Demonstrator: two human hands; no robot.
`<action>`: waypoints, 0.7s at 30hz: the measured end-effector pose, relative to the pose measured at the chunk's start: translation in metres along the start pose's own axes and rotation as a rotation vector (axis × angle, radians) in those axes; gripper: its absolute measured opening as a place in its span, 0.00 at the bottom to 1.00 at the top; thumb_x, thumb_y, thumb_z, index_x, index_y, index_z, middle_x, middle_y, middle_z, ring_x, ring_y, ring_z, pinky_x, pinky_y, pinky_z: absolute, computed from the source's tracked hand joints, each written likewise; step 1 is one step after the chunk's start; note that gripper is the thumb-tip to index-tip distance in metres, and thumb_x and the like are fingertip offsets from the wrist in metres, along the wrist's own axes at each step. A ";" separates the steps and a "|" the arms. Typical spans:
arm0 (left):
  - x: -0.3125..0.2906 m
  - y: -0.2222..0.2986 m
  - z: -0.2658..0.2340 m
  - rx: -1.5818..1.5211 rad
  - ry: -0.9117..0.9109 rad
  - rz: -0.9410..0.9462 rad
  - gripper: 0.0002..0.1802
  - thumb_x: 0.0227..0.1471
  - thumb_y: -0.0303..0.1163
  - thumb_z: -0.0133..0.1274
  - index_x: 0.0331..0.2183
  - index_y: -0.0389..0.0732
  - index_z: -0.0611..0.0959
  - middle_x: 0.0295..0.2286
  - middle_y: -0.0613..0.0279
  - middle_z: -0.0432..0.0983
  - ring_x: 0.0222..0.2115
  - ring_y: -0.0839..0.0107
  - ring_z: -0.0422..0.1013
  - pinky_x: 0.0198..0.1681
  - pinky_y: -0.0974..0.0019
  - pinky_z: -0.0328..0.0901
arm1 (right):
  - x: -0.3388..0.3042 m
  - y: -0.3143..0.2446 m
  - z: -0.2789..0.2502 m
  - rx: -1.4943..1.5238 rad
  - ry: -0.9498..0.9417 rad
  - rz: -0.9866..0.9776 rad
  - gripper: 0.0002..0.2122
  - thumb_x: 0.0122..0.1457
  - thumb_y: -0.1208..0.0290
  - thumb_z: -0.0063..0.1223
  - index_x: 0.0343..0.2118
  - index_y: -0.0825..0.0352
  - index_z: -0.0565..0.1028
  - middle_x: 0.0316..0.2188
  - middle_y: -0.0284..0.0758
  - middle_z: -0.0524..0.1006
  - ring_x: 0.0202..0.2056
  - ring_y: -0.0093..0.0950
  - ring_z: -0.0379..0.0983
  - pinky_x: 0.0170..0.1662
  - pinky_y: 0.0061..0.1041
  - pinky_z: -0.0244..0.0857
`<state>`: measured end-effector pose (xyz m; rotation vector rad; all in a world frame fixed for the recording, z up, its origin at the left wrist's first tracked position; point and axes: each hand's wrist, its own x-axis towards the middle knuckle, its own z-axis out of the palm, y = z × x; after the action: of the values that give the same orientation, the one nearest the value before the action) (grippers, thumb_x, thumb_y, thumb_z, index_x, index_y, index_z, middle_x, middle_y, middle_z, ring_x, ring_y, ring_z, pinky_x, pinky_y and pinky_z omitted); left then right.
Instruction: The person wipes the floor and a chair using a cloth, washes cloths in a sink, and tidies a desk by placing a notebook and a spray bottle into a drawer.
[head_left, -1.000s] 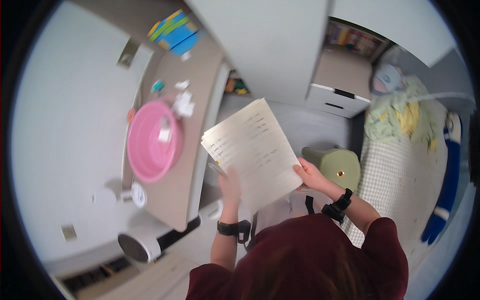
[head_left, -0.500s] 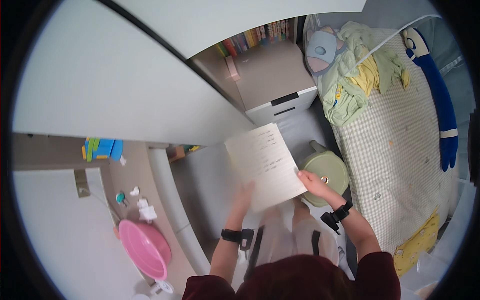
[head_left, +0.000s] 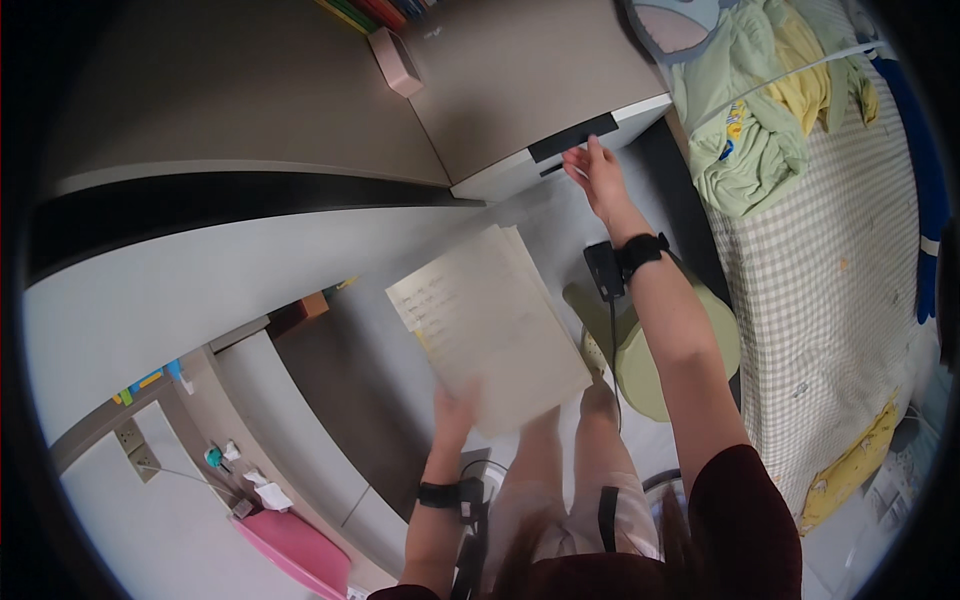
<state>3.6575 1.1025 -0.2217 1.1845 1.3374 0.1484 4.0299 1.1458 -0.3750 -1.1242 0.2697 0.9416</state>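
A stack of cream paper sheets [head_left: 500, 310], with handwriting on a sheet at its left, lies tilted above my legs. My left hand [head_left: 457, 412], blurred, grips the stack at its lower left edge. My right hand [head_left: 598, 178] is stretched forward to the drawer unit, away from the paper. Its fingers are apart and slightly bent, holding nothing, right by the dark handle recess [head_left: 573, 137] of the upper drawer [head_left: 500, 172]. Whether the fingertips touch the drawer front cannot be made out. The drawers look closed.
Below my right forearm stands a green stool [head_left: 680, 360]. A bed with a checked sheet [head_left: 790, 300] runs along the right, with green and yellow clothes [head_left: 750, 160] on it. A white cabinet door [head_left: 250, 260] is at the left; a pink basin [head_left: 290, 550] sits lower left.
My right hand has let go of the paper and moved forward to the drawer front. The paper stays in my left hand. The view has shifted closer to the drawer unit.
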 end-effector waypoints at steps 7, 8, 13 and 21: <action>0.019 -0.007 -0.003 -0.097 0.004 0.003 0.18 0.51 0.32 0.50 0.43 0.33 0.71 0.38 0.62 0.71 0.37 0.77 0.66 0.40 0.72 0.63 | 0.026 0.005 -0.002 -0.035 0.007 0.065 0.12 0.60 0.62 0.40 0.31 0.68 0.61 0.24 0.37 0.69 0.26 0.26 0.70 0.29 0.23 0.71; 0.019 -0.008 -0.001 -0.098 0.002 0.003 0.18 0.51 0.32 0.50 0.43 0.33 0.71 0.38 0.62 0.71 0.37 0.77 0.66 0.40 0.72 0.63 | 0.018 0.010 -0.010 -0.080 0.013 0.021 0.12 0.60 0.62 0.40 0.32 0.67 0.61 0.24 0.36 0.69 0.26 0.26 0.69 0.28 0.23 0.70; 0.020 0.002 -0.004 -0.014 -0.015 0.066 0.19 0.49 0.30 0.52 0.43 0.33 0.71 0.38 0.61 0.72 0.37 0.76 0.67 0.40 0.72 0.63 | -0.040 0.024 -0.041 -0.167 0.104 0.005 0.12 0.60 0.61 0.40 0.31 0.66 0.60 0.23 0.33 0.66 0.25 0.24 0.68 0.25 0.22 0.68; 0.044 0.023 0.038 -0.003 -0.223 -0.033 0.21 0.49 0.30 0.52 0.45 0.33 0.69 0.40 0.59 0.70 0.39 0.74 0.67 0.41 0.70 0.64 | -0.142 0.046 -0.131 -0.219 0.147 0.108 0.12 0.60 0.61 0.39 0.36 0.66 0.63 0.26 0.33 0.70 0.27 0.24 0.69 0.26 0.23 0.69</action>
<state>3.7138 1.1217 -0.2420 1.1405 1.1588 -0.0053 3.9436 0.9670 -0.3758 -1.3943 0.3561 1.0027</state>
